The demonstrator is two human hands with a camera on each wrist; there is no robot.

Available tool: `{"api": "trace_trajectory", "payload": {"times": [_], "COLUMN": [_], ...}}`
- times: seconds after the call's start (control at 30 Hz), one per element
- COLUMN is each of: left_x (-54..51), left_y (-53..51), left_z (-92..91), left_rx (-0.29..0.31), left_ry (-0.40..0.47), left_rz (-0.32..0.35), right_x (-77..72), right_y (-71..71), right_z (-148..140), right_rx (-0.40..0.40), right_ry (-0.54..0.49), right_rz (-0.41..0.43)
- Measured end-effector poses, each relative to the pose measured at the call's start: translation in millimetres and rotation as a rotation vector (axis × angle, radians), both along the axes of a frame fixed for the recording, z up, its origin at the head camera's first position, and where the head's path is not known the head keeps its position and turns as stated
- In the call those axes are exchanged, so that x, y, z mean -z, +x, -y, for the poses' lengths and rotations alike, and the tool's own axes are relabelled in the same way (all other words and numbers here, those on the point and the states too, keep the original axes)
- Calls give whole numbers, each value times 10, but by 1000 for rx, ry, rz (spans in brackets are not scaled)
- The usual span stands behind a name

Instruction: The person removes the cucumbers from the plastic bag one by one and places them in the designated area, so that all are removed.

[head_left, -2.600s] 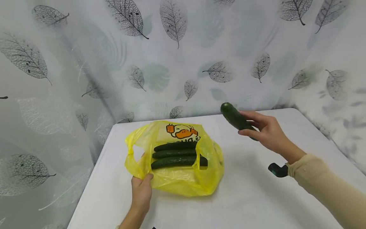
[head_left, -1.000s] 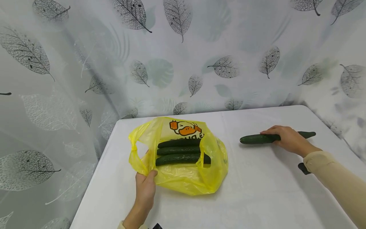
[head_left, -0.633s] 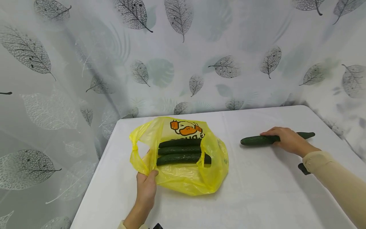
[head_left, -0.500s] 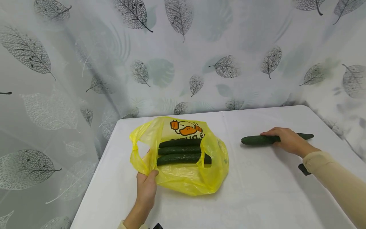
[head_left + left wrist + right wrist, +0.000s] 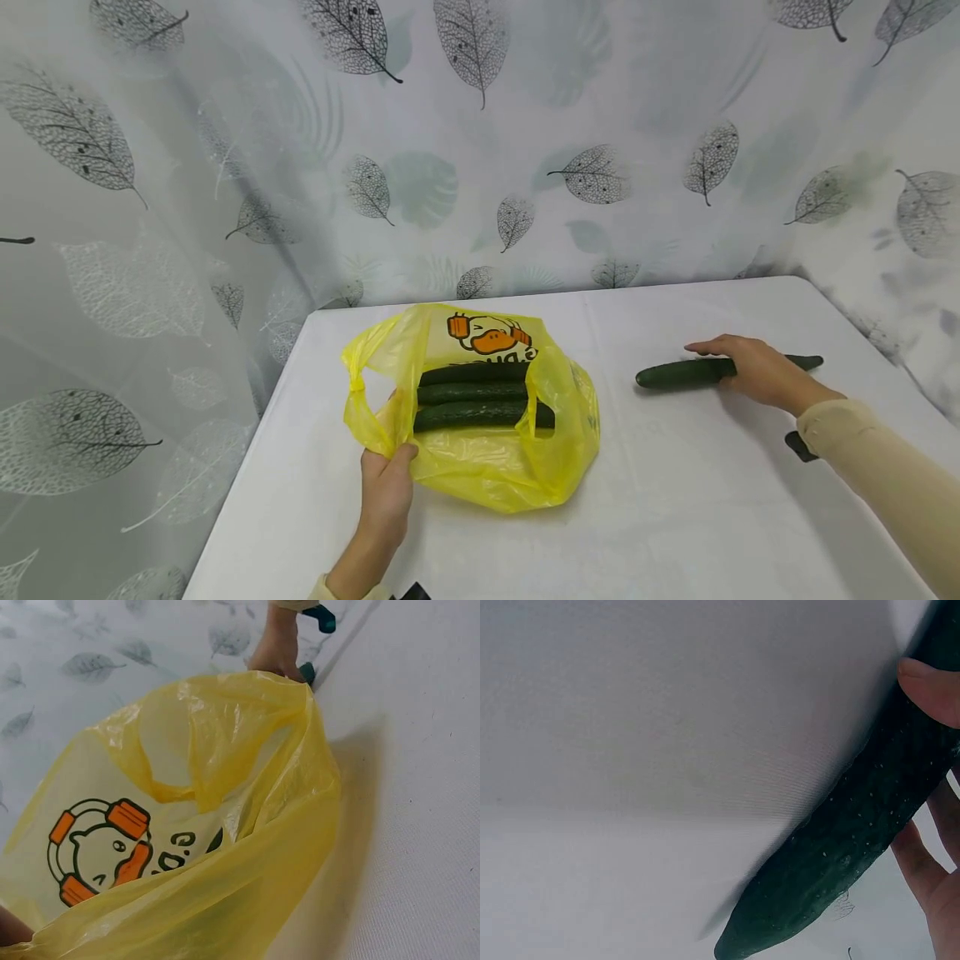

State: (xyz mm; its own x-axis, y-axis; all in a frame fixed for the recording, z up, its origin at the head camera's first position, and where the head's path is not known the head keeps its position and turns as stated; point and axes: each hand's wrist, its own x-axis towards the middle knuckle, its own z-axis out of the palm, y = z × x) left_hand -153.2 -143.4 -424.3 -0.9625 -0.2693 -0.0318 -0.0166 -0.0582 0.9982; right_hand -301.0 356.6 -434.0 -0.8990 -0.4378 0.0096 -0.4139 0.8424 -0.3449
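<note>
In the head view a yellow plastic bag (image 5: 487,475) with a cartoon duck print lies on the table, its mouth held apart. Several dark green items show inside; the front one is a cucumber (image 5: 480,415). My left hand (image 5: 386,492) grips the bag's near left edge, thumb on the outside and the fingers mostly hidden behind the plastic. To the right, another cucumber (image 5: 678,374) lies on the tabletop under my right hand (image 5: 765,375). The right wrist view shows the thumb (image 5: 934,690) against this cucumber and the other fingers spread along its opposite side, with the index finger straight.
A white cloth covers the table (image 5: 660,500). A leaf-patterned curtain (image 5: 637,100) hangs behind its far edge and along the sides. The dark wrist camera (image 5: 801,446) sits beneath the right sleeve.
My right hand has lowered the cucumber from the air onto the table, right of the bag. Its fingers have since loosened and the cucumber has shifted slightly nearer. My left hand keeps its grip.
</note>
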Motion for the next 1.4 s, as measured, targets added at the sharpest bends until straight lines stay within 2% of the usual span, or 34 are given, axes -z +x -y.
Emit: {"api": "trace_trajectory", "payload": {"times": [0.2, 0.33, 0.57, 0.73, 0.87, 1.03, 1.2, 1.3, 1.4], "left_x": [0, -6, -17, -8, -11, -9, 0, 3, 0], "left_y": [1, 3, -2, -5, 5, 8, 3, -3, 2], "left_z": [-10, -9, -2, 3, -5, -1, 9, 13, 11], "left_rx": [-2, 6, 6, 13, 9, 8, 11, 11, 10], "left_ry": [-10, -18, -4, 2, -1, -1, 2, 4, 4], "left_rz": [1, 7, 13, 5, 2, 1, 12, 6, 6], "right_x": [13, -28, -271, -475, -598, -746, -914, -989, -1036], "right_y": [44, 70, 76, 90, 128, 196, 323, 411, 498], "right_z": [-30, -32, 62, 300, 575, 924, 1282, 1492, 1688], "right_rx": [9, 22, 24, -12, -21, 16, 31, -3, -78], "right_ry": [29, 6, -96, -109, -109, -149, -202, -251, -295], "right_rz": [13, 38, 139, 153, 112, 46, -39, -101, -177]}}
